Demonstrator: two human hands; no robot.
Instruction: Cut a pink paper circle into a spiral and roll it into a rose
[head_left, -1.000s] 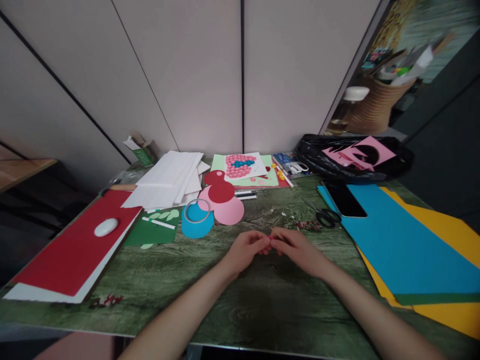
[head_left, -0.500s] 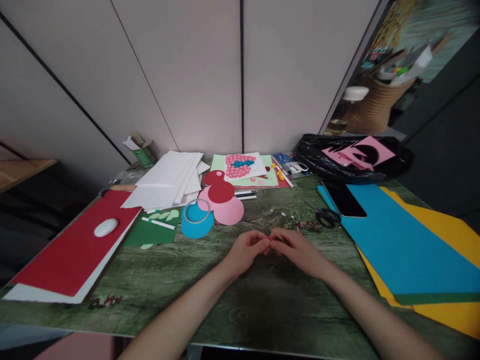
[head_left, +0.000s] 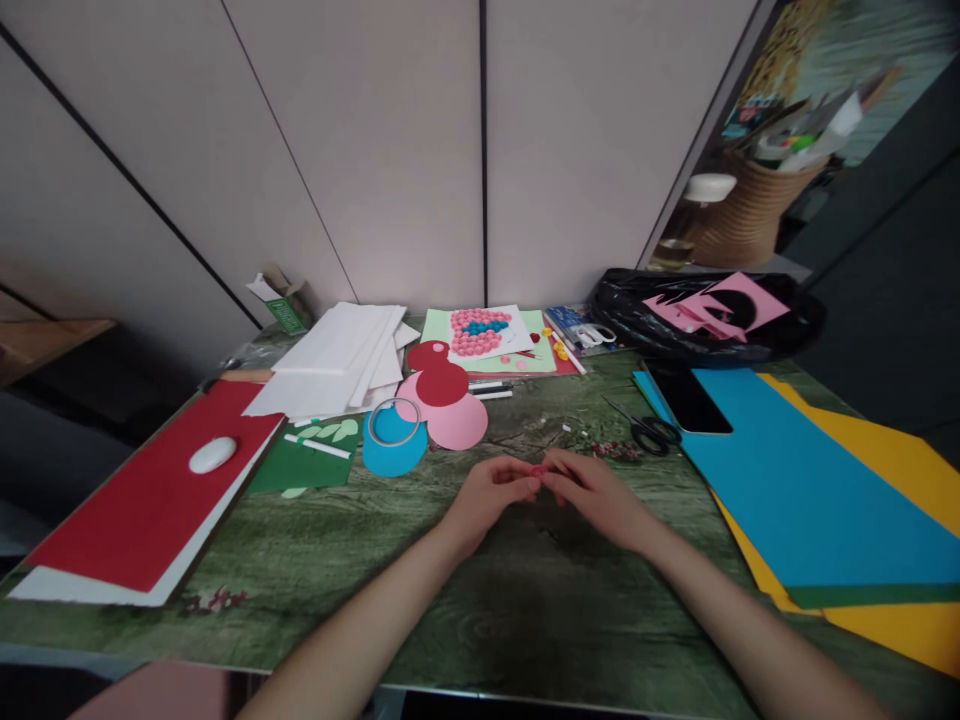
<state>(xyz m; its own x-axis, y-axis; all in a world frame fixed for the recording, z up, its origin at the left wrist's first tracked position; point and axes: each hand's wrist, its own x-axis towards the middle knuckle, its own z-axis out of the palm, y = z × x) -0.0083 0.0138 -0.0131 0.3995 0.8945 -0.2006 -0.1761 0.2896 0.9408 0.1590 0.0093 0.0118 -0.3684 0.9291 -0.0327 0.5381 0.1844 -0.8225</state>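
Observation:
My left hand (head_left: pixel 491 497) and my right hand (head_left: pixel 596 493) meet fingertip to fingertip over the middle of the green table (head_left: pixel 322 560). Both are pinched on a small red paper piece (head_left: pixel 538 470) that shows just between the fingers. Pink and red paper circles (head_left: pixel 446 400) and a blue circle with a tape ring (head_left: pixel 394 435) lie just beyond my left hand. Black scissors (head_left: pixel 651 430) lie beyond my right hand.
A red sheet with a white oval object (head_left: pixel 212 454) lies at left, white paper stack (head_left: pixel 337 355) behind it. Blue and yellow sheets (head_left: pixel 810 480) with a phone (head_left: pixel 688 398) cover the right. A heart collage card (head_left: pixel 484 332) and black bag (head_left: pixel 705 315) sit at the back.
Both hands stay together at the same spot; the fingers shifted slightly around the small red piece.

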